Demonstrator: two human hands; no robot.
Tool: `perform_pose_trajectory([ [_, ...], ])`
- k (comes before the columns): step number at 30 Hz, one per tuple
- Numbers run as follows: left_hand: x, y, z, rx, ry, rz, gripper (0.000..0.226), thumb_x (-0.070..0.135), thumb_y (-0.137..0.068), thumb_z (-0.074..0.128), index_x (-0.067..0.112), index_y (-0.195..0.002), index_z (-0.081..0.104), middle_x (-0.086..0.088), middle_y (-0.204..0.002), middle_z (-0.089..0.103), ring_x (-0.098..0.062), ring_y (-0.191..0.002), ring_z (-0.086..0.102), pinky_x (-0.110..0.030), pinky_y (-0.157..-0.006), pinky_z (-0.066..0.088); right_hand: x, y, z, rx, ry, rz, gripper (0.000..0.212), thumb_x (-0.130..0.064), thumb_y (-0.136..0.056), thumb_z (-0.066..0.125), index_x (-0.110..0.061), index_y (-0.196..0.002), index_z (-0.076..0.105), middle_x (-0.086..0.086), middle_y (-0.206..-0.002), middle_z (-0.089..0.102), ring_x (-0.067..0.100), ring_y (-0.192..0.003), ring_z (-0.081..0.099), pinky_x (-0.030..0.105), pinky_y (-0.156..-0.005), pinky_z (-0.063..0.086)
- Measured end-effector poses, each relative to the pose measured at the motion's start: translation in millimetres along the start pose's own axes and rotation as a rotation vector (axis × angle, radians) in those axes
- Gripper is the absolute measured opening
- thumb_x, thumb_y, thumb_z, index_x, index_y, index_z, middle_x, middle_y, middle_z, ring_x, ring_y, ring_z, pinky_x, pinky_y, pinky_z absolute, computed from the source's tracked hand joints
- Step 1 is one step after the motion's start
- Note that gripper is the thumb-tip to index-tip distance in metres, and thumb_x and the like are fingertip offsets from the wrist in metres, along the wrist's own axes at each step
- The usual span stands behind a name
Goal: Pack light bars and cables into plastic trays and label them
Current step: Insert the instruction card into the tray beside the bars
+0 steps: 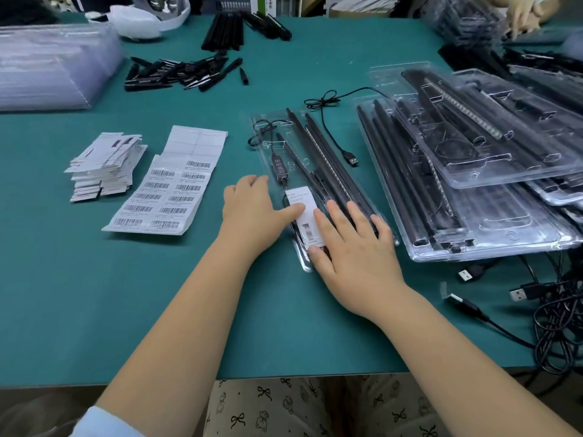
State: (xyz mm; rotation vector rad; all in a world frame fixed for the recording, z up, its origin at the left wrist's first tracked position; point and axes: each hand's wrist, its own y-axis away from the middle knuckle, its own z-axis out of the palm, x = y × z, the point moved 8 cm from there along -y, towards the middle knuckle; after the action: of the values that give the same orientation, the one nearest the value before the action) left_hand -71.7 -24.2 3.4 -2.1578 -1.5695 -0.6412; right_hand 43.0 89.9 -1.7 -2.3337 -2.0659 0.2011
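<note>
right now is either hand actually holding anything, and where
Nothing is gripped. Both hands lie flat: the left hand presses its thumb on the white label, and the right hand rests straight fingers on the near end of the tray.

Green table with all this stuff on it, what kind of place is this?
Probably a packing bench in a small factory: stacked clear plastic trays of black light bars, a white sheet of barcode labels, loose black USB cables.

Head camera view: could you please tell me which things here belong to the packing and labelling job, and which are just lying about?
In use:
- clear tray under both hands
- light bars in it
- cable trailing out of it
- white label, pressed by the left hand and right hand
- barcode sheet

Lying about:
- white plastic bag
- stack of paper slips
</note>
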Motion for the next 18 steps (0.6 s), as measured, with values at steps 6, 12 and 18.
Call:
perform_pose_trajectory([
  [6, 20, 7, 9, -0.118, -0.042, 0.206, 0.065, 0.064, -0.073, 0.064, 0.039, -0.132, 0.051, 0.004, -0.144, 0.036, -0.021, -0.132, 0.031, -0.040, -0.109, 0.029, 6, 2, -14, 0.132, -0.460, 0.001, 0.030, -0.035, -0.088, 0.059, -0.016, -0.111, 0.052, -0.001, -0.140, 0.040, 0.016, -0.143, 0.014, 0.030, -0.111, -0.010],
  [12, 16, 3, 15, -0.188, -0.065, 0.163, 0.066, 0.069, -0.068, 0.062, 0.049, -0.129, 0.045, 0.006, -0.148, 0.026, -0.020, -0.134, 0.024, -0.040, -0.107, 0.020, 22, 5, -17, 0.184, -0.689, 0.043, 0.003, -0.014, -0.088, 0.063, -0.016, -0.087, 0.061, -0.009, -0.119, 0.049, 0.010, -0.137, 0.029, 0.019, -0.110, -0.006],
  [18, 13, 8, 17, -0.301, -0.064, 0.166, 0.088, 0.073, -0.059, 0.068, 0.053, -0.137, 0.034, 0.011, -0.154, 0.014, -0.016, -0.139, 0.014, -0.041, -0.110, 0.014, 21, -3, -21, 0.168, -0.614, 0.085, 0.018, -0.019, -0.085, 0.065, -0.020, -0.103, 0.061, -0.016, -0.107, 0.043, 0.005, -0.115, 0.039, 0.019, -0.102, 0.019],
])
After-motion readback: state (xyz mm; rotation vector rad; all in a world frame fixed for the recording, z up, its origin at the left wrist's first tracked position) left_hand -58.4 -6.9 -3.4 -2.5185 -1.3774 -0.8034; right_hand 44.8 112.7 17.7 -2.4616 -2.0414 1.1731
